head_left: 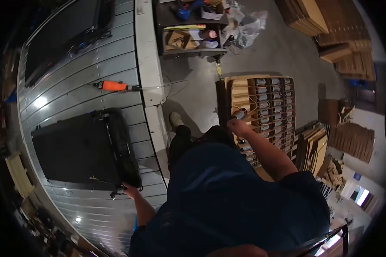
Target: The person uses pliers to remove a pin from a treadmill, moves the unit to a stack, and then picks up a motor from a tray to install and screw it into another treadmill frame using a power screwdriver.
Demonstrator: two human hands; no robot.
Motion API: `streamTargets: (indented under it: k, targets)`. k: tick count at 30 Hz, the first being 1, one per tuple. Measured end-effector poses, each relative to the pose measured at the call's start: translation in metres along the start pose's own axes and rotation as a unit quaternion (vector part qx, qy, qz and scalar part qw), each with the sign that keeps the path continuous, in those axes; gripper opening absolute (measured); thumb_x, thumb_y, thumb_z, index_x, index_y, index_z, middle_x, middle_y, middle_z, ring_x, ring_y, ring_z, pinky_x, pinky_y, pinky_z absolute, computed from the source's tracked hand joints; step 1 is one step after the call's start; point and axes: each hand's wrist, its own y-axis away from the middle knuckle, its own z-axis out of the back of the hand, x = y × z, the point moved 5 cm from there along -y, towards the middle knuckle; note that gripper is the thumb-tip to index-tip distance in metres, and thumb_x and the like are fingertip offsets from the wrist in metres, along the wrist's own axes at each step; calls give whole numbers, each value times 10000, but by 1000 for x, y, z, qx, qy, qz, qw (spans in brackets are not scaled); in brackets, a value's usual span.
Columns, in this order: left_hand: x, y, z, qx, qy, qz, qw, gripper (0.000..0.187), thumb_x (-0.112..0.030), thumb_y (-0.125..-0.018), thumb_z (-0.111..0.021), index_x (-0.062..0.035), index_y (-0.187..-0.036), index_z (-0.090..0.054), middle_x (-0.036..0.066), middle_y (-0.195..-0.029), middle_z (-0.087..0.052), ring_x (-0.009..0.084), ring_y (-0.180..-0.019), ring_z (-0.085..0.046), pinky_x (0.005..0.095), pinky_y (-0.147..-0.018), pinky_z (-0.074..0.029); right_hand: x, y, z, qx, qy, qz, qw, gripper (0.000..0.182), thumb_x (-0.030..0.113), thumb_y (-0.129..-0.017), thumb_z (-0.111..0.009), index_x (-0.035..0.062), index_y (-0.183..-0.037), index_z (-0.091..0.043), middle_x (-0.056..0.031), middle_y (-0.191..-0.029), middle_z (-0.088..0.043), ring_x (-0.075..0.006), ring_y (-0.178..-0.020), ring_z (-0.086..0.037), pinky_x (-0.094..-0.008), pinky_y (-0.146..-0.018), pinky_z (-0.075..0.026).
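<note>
- In the upper left of the frame, a dark panel (62,40) is lying on the slatted metal table (68,96).
- In the lower left, a black flat unit (75,150) is resting on the same table, its bulky end facing right.
- Left of centre, an orange tool (114,86) is lying between the two, a thin cable running right from it.
- At the unit's lower right corner, the left hand (131,190) is touching the edge; how tightly its fingers are closing cannot be told.
- Top centre, a dark cabinet (169,52) is holding cardboard pieces and small items, with clear plastic bags (252,30) lying to its right.
- Right of centre, the right hand (239,127) is curling narrow just beside a grey cylinder (241,113); whether it is gripping it cannot be told.
- Around and right of that hand, an open carton (292,107) is holding rows of similar cylinders in divided slots.
- At the right, stacked cardboard (351,139) is standing.
</note>
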Motion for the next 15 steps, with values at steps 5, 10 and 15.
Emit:
streamTargets:
  k: [5, 10, 15]
  targets:
    - [22, -32, -9, -8, -27, 64, 998, 1023, -832, -950, -438, 103, -1342, -577, 343, -1285, -651, 508, -1197, -619, 580, -1020, -477, -60, 40, -13, 56, 46, -76, 994, 423, 434, -982, -607, 71, -1139, -757, -170, -991, -776, -316, -876, -763, -448, -815, -593]
    - [-1, -20, -6, 19, -23, 68, 997, 926, -772, -969, -466, 78, -1316, -583, 297, -1218, -651, 462, -1111, -621, 550, -942, -477, -128, 72, -20, 43, 21, -164, 985, 436, 424, -1003, -587, 46, -1138, -757, -213, -1108, -758, -383, -1009, -735, -489, -908, -576]
    - [-21, -8, -8, 41, -34, 66, 996, 829, -712, -989, -495, 54, -1290, -589, 251, -1151, -650, 417, -1025, -623, 520, -863, -478, -178, 82, -38, 112, 102, -118, 981, 494, 430, -1026, -505, 8, -1070, -756, -252, -1058, -751, -429, -1023, -723, -520, -895, -573]
